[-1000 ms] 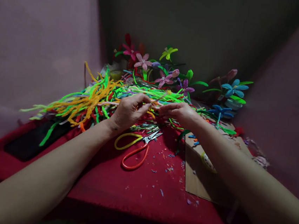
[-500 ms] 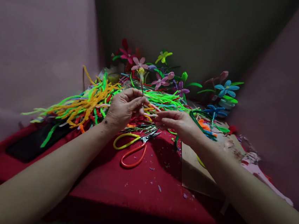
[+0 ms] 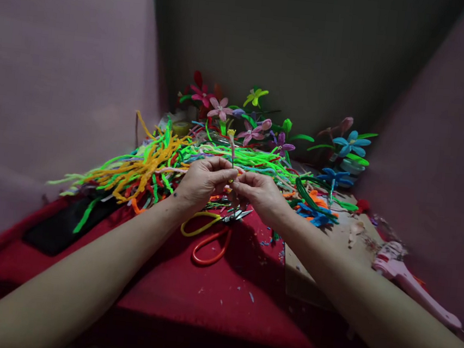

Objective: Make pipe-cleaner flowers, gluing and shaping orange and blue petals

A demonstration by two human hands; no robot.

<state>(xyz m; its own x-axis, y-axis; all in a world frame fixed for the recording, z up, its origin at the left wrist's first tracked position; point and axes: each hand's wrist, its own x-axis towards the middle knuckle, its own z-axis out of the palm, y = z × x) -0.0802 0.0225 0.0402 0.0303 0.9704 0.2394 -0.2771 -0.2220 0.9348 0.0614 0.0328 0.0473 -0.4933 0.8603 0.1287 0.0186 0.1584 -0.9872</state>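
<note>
- Stem (image 3: 233, 150) with a small yellow tip stands nearly upright between the two hands, its long axis close to vertical and its tip uppermost, pointing away from the counter.
- Left hand (image 3: 210, 182) pinches it between thumb and forefinger, just below the pale upper part; the thumb reaches in from the left.
- Right hand (image 3: 258, 192) meets it from the other side, thumb and fingers drawn together at the left fingertips; whether they grip the stem itself, I cannot tell. Both hands are about equally near, with the stem rising between them.
- Below the hands, scissors (image 3: 226, 231) with one yellow and one red handle lie on the red-covered counter (image 3: 179, 295), blades pointing to the right.
- Behind, green strands (image 3: 254, 157) spread across; an orange bundle (image 3: 147, 157) lies to the left, near a black slab (image 3: 52, 230).
- Farther back stand fuzzy flowers, among them a pink flower (image 3: 220, 108) and a light blue flower (image 3: 352, 145).
- At right, a board (image 3: 343, 231) lies partly under the right forearm, with a pink tool (image 3: 415, 290) beyond it.
</note>
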